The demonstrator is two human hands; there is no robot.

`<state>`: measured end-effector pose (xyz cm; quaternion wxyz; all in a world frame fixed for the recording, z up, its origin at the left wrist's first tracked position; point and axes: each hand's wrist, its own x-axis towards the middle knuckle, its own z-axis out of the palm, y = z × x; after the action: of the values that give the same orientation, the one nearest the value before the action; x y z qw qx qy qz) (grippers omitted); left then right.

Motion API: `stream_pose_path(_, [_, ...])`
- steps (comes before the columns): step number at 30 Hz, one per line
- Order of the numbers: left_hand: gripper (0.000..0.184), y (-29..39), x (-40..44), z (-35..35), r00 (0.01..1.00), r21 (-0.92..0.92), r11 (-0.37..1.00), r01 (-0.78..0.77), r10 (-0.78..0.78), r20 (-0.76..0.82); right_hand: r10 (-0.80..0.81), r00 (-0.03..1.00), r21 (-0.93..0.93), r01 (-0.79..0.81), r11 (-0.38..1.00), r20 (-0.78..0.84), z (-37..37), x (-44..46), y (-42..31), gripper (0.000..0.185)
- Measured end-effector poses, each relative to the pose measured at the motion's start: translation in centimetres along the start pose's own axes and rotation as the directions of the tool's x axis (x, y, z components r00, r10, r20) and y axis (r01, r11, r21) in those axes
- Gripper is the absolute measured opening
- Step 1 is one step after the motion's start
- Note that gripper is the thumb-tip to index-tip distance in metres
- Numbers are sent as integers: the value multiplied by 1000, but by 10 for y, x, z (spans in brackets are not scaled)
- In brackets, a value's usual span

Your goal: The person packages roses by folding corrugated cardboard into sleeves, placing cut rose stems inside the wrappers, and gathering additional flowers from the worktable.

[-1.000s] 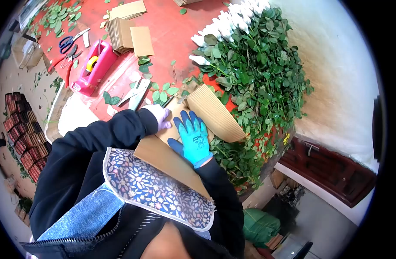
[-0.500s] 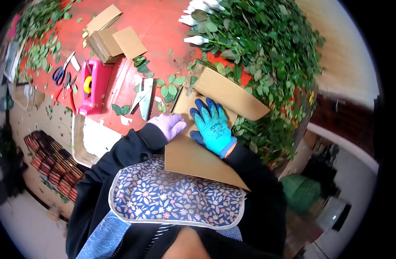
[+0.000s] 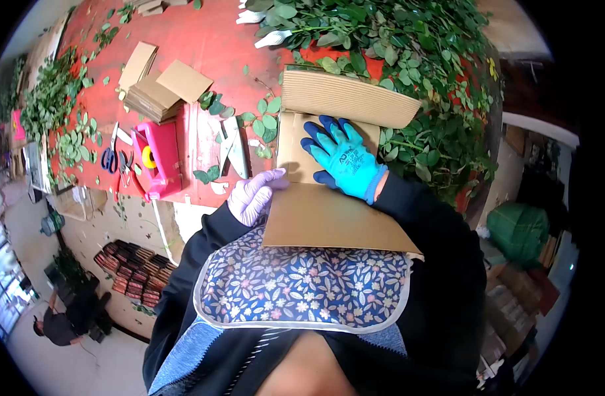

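A folded brown cardboard sheet [image 3: 335, 221] lies in front of me, its lower flap over the patterned apron [image 3: 302, 287] and a ribbed flap [image 3: 349, 99] standing at its far end. My right hand [image 3: 347, 158], in a teal and dark blue glove, lies flat on the middle panel with its fingers apart. At the left edge of that panel is my left hand [image 3: 257, 195], in a thin purple glove, with its fingers bent and closed on the cardboard's edge. Its fingertips partly blend with the cardboard's shadow.
White-wrapped flowers [image 3: 273, 39] with leafy stems [image 3: 414, 59] lie beyond and right of the cardboard. Left on the red table [image 3: 203, 39] are a stapler-like metal tool [image 3: 233, 148], pink tape dispenser [image 3: 160, 158], scissors [image 3: 111, 152], red pliers [image 3: 127, 175] and small cards [image 3: 154, 96]. A person [image 3: 65, 320] is far lower left.
The view has turned and shifted, so the cardboard appears squarer to me. My left hand has slid to the cardboard's edge, while my right hand remains flat on the panel.
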<state>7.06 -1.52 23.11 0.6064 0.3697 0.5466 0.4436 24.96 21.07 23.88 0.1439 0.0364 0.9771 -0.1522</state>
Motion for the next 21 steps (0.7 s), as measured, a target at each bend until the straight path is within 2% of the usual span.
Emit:
stream_pose_path(1, [49,-7,3,-3,1000,17,1000,-2,2,24,-8,1000,-13,8,1000,-19,0,-1,0,67])
stream_pose_path(3, [40,-30,13,-7,993,-138,985,-100,91,-70,8,999,-11,-9,1000,-41,1,-2,1,67])
stream_pose_path(4, [31,-31,20,-11,990,-210,976,-62,34,-138,-11,999,-17,10,1000,-45,1,-3,0,67])
stream_pose_path(5, [28,-41,31,-13,969,-62,993,-97,80,-234,12,998,-15,-13,1000,-64,2,-3,0,67])
stream_pose_path(7, [31,-26,49,-13,976,190,980,53,-11,-216,-9,998,-3,8,1000,-57,5,-2,0,66])
stream_pose_path(8, [33,-21,57,-11,971,454,890,43,71,-230,-1,998,-9,0,1000,-58,6,-1,0,66])
stream_pose_path(9, [31,-20,65,-8,957,564,826,-20,179,-228,4,998,-12,-5,1000,-65,6,-1,0,66])
stream_pose_path(11, [31,-17,67,-1,958,763,645,33,198,-209,1,998,-37,-3,999,-55,7,0,0,65])
stream_pose_path(15, [31,-19,72,7,966,744,667,42,162,-200,3,999,8,-3,1000,-53,4,0,0,66])
stream_pose_path(17, [31,-30,71,7,965,620,783,45,126,-229,5,998,15,-4,1000,-59,4,0,0,66])
stream_pose_path(21, [31,-45,71,6,960,534,846,-5,154,-235,-11,998,1,11,1000,-54,5,0,0,65])
